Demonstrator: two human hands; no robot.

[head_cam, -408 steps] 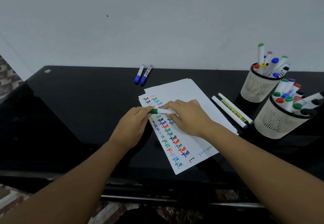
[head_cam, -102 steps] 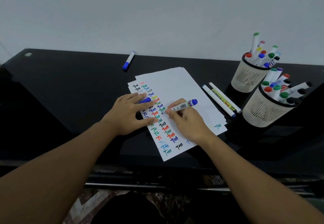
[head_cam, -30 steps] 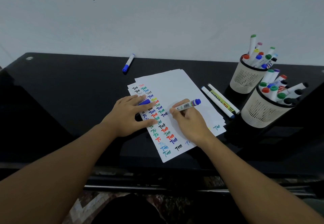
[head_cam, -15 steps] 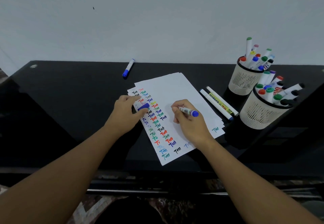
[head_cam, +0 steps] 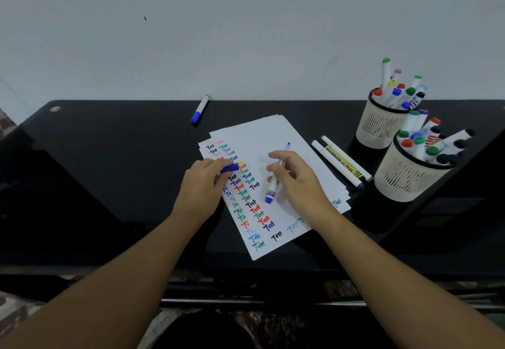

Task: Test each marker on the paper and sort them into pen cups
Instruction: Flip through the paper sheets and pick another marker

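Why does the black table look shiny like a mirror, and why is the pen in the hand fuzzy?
Head view: the glossy black table reflects the pale wall and the pen cups, hence the mirror look. Head view: the marker in the right hand is smeared by motion blur, while the paper stays fairly sharp. Head view: the wide lens bends the table's edges.

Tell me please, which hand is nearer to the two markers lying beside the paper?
Right. The right hand holds a marker over the paper, close to the two markers. The left hand is at the paper's opposite edge, pinching a blue cap.
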